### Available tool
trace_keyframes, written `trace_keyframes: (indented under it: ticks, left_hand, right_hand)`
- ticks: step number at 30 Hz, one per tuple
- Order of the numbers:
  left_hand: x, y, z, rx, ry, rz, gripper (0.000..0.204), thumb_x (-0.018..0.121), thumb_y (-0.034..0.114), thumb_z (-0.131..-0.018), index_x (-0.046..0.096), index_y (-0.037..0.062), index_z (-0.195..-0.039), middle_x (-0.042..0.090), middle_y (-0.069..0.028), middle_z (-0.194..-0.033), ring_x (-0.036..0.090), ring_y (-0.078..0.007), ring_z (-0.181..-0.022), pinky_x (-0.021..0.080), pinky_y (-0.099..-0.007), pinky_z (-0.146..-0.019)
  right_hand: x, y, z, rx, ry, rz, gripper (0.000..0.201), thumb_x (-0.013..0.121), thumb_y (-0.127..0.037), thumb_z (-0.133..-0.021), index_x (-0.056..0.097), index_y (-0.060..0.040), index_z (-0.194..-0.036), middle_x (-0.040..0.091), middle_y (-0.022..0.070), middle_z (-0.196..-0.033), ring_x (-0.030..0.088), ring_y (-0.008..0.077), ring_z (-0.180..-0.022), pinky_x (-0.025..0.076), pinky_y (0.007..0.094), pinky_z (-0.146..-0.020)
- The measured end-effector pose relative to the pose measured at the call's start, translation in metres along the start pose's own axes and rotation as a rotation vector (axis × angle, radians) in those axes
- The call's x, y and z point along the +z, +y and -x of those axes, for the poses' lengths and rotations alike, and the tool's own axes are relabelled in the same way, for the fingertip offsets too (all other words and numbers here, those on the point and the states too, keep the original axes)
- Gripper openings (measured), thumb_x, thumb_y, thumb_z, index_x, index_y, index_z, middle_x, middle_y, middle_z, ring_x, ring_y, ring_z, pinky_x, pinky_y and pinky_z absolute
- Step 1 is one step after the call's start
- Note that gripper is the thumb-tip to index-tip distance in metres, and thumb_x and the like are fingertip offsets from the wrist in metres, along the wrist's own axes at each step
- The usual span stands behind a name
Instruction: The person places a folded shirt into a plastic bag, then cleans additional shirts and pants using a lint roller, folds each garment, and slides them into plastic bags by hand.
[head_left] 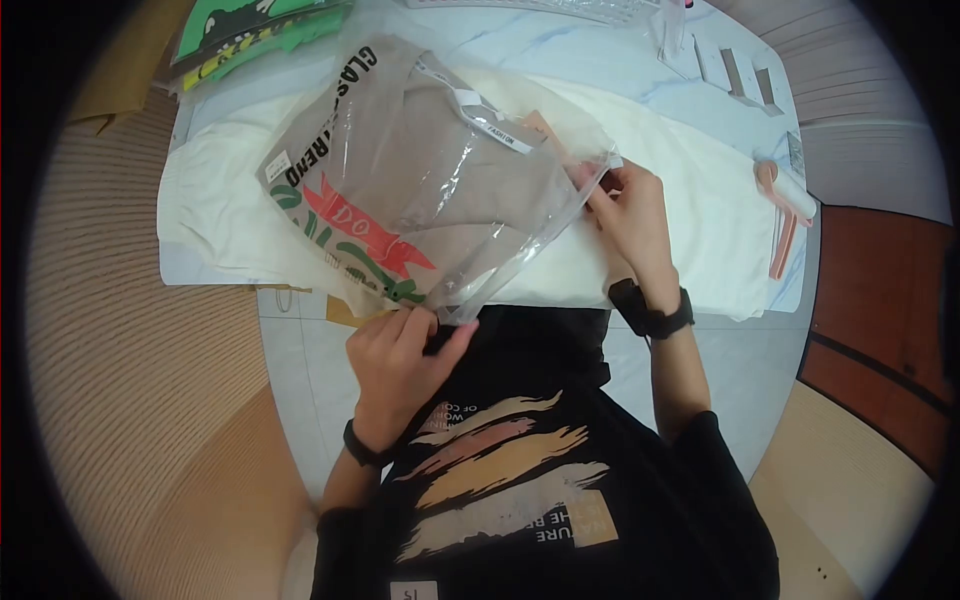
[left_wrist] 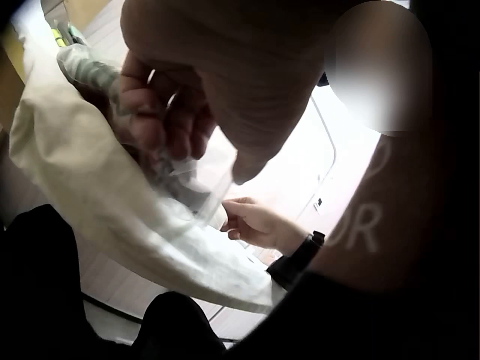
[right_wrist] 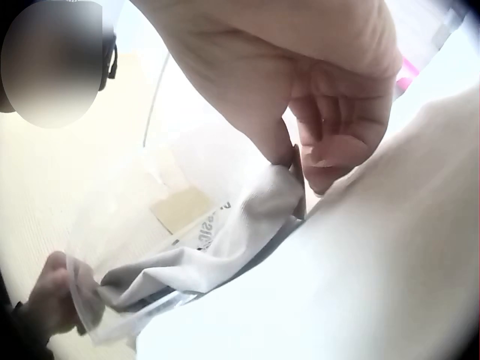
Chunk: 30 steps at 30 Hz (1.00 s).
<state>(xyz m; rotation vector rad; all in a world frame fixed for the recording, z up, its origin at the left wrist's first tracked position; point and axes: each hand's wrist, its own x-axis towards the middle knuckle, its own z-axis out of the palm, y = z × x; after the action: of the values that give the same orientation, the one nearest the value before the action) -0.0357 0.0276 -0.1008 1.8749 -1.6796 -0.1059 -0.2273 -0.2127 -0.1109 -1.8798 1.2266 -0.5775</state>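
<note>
A greyish-beige folded shirt [head_left: 400,150] with a red and green print lies inside a clear plastic bag [head_left: 500,265], tilted across the middle of the head view. My left hand [head_left: 395,360] pinches the bag's near corner between thumb and fingers. At the bag's right corner, my right hand [head_left: 638,215] grips the edge. The right wrist view shows thumb and fingers of that hand [right_wrist: 322,97] closed at the end of the grey fabric [right_wrist: 217,262]. Beneath the bag, a white garment [head_left: 690,200] is spread over the table.
Bagged green clothing [head_left: 250,35] lies at the far left of the marbled table [head_left: 610,55]. A pink-handled lint roller [head_left: 785,205] sits near the right edge. A translucent plastic basket [head_left: 540,8] stands at the back. To the right is a reddish-brown surface [head_left: 875,270].
</note>
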Motion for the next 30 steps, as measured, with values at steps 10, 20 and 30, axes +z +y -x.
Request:
trace_keyframes:
  ticks: [10, 20, 30]
  left_hand:
    - [0.022, 0.005, 0.025, -0.055, 0.214, -0.001, 0.031, 0.084, 0.011, -0.073, 0.053, 0.0080, -0.074, 0.061, -0.0052, -0.070, 0.061, -0.0267, -0.058, 0.050, -0.0364, -0.055]
    - [0.031, -0.012, 0.067, -0.796, 0.178, 0.783, 0.018, 0.059, 0.011, -0.100, 0.062, -0.0068, -0.097, 0.069, -0.0097, -0.077, 0.068, -0.0139, -0.071, 0.055, -0.0289, -0.069]
    - [0.000, -0.017, 0.072, -0.718, -0.032, 0.320, 0.015, 0.065, 0.007, -0.099, 0.073, -0.0049, -0.101, 0.077, -0.0090, -0.085, 0.070, -0.0111, -0.078, 0.055, -0.0267, -0.069]
  right_hand:
    - [-0.007, -0.004, -0.019, 0.033, 0.004, -0.287, 0.026, 0.072, -0.018, -0.099, 0.066, 0.0065, -0.091, 0.065, 0.0065, -0.063, 0.060, 0.0116, -0.049, 0.047, 0.0266, -0.042]
    - [0.010, 0.000, 0.035, 0.031, 0.078, 0.028, 0.022, 0.066, -0.018, -0.095, 0.068, 0.0043, -0.092, 0.064, 0.0190, -0.064, 0.059, 0.0231, -0.052, 0.046, 0.0363, -0.055]
    - [-0.018, -0.004, 0.075, -0.172, 0.166, 0.168, 0.020, 0.065, -0.012, -0.093, 0.062, 0.0057, -0.085, 0.056, 0.0150, -0.061, 0.055, 0.0201, -0.052, 0.045, 0.0332, -0.054]
